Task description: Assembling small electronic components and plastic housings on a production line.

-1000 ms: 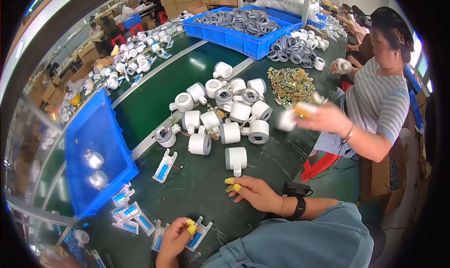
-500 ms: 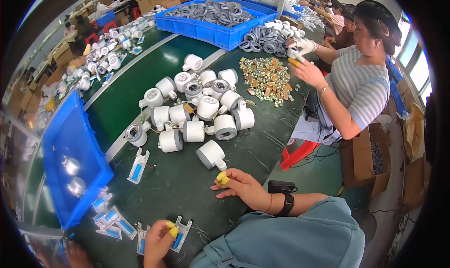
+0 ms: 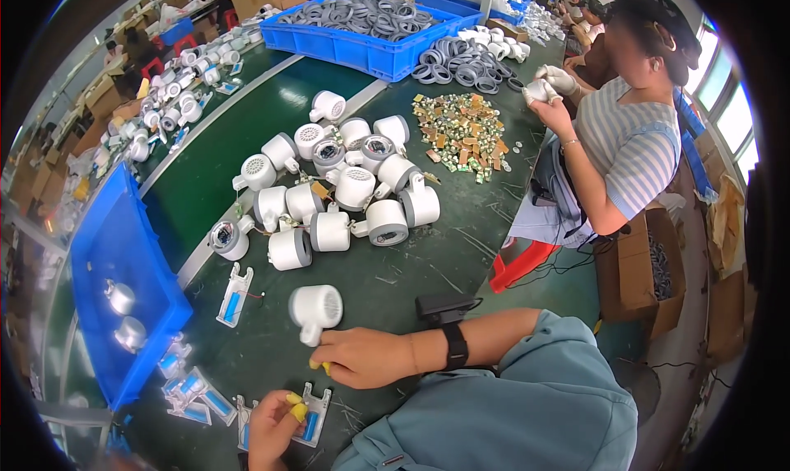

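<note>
Green worktop (image 3: 395, 265) fills more of the view than a second ago; the head camera has swung nearer. White lamp housing (image 3: 316, 308) lies on it, now touching the right hand (image 3: 366, 357), which is closed loosely at its stem with yellow-capped fingertips. Left hand (image 3: 276, 426) pinches a white-and-blue bracket (image 3: 309, 417), unchanged, near the lower edge.

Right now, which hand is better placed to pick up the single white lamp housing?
Probably the right hand: it rests beside the white lamp housing. The left hand is lower, touching a small white-and-blue bracket.
</note>
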### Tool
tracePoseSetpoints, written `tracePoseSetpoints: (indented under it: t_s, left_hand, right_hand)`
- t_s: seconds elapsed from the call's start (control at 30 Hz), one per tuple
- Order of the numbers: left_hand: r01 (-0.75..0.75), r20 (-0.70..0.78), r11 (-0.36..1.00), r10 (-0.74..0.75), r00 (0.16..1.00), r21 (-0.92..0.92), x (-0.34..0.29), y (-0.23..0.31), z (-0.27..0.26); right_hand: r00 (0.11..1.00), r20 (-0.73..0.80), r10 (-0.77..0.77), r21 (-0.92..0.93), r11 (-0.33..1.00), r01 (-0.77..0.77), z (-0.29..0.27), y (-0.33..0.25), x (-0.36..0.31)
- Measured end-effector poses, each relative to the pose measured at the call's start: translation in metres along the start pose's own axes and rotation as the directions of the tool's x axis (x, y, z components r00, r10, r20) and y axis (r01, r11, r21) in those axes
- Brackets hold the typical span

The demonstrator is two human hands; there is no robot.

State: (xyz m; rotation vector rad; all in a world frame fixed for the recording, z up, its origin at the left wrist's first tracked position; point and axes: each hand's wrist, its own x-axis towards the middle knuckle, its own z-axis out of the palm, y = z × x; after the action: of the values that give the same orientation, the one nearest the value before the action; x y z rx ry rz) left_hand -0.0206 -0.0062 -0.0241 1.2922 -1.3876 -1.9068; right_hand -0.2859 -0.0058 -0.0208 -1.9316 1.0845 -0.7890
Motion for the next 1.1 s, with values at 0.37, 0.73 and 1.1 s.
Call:
tracePoseSetpoints:
  t_s: [0.37,0.73,1.1]
  left_hand:
    - [0.003,-0.042,1.0,-0.003,0.999,0.002,0.0,0.003,-0.008]
    - [-0.157,-0.122,0.983,0.169,0.978,0.1,0.013,0.002,-0.001]
    - [-0.268,-0.197,0.948,0.3,0.933,0.173,0.024,0.0,0.015]
  right_hand:
    - [0.923,-0.275,0.271,0.715,0.699,0.007,0.027,0.002,0.027]
    - [0.884,0.256,0.391,0.821,0.394,-0.412,0.033,0.013,0.019]
    - [0.887,0.342,0.311,0.794,0.409,-0.45,0.021,0.007,0.026]
